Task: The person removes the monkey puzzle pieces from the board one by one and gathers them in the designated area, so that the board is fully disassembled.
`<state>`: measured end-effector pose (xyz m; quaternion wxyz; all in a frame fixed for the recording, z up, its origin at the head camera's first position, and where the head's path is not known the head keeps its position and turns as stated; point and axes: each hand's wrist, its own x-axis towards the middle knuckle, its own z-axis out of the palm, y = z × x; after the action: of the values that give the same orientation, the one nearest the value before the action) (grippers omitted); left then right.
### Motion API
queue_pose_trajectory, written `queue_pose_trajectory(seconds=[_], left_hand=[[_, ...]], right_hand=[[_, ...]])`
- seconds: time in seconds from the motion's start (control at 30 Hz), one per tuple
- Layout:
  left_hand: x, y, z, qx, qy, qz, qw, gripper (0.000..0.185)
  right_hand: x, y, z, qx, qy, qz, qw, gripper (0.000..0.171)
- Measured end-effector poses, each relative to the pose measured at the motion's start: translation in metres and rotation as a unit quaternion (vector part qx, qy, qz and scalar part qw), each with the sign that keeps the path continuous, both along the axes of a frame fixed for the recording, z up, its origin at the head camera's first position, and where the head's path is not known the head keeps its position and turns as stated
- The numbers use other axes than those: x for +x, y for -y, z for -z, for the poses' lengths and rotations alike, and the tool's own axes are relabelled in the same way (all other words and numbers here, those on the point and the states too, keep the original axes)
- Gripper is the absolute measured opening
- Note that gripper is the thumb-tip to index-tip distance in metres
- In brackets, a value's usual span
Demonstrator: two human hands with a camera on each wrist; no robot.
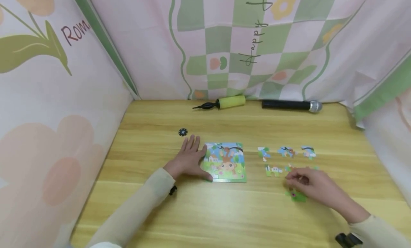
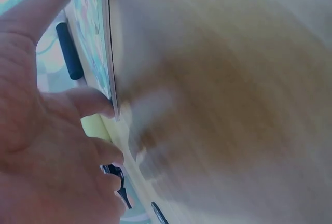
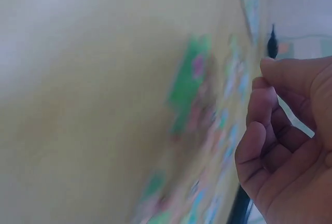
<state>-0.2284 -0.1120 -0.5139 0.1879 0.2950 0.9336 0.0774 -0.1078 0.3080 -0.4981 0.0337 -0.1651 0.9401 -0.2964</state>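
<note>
Lying between hands: puzzle board

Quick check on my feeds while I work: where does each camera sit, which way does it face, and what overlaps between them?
Head: worn on the head, looks forward and down at the table; both sleeved forearms show, left hand on the puzzle board, right hand over loose pieces.
Left wrist: low beside the left hand, facing along the board's edge; blurred.
Right wrist: behind the curled right hand, facing the green piece; blurred.
Shared: the board appears in the head and left wrist views.
</note>
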Motion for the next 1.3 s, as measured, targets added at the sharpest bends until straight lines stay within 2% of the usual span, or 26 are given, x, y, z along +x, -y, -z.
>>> queue_pose_trajectory(seconds=[0.13,0.27,0.47,0.53,0.67,0.83,1.1,1.3], left_hand=[[0.000,0.004,0.000,-0.005,0.011,0.012,0.9999,0.138],[-0.001,0.007,0.001,-0.005,0.018,0.015,0.9997,0.138],[-0.001,0.011,0.002,0.004,0.012,0.005,0.9999,0.136],[-0.001,0.011,0.002,0.006,0.006,0.003,1.0000,0.136],[0.001,0.012,0.002,0.009,-0.004,-0.003,0.9999,0.135],[0.001,0.010,0.004,0.009,-0.015,0.000,0.9998,0.133],[-0.001,0.006,0.003,0.038,-0.033,0.021,0.9985,0.134],[-0.003,0.009,0.006,0.050,-0.025,0.046,0.9974,0.131]], right_hand=[[-0.023,0.036,-0.007,-0.022,0.017,-0.027,0.999,0.011],[-0.051,0.079,-0.009,-0.031,0.033,-0.064,0.997,0.016],[-0.080,0.142,0.000,-0.059,0.090,-0.139,0.984,0.027],[-0.085,0.159,0.004,-0.060,0.090,-0.162,0.981,0.030],[-0.089,0.182,0.011,-0.039,0.063,-0.199,0.977,0.037],[-0.084,0.193,0.019,0.011,0.036,-0.195,0.980,0.046],[-0.080,0.197,0.018,0.014,0.030,-0.184,0.982,0.041],[-0.081,0.198,0.018,0.011,0.032,-0.186,0.982,0.041]])
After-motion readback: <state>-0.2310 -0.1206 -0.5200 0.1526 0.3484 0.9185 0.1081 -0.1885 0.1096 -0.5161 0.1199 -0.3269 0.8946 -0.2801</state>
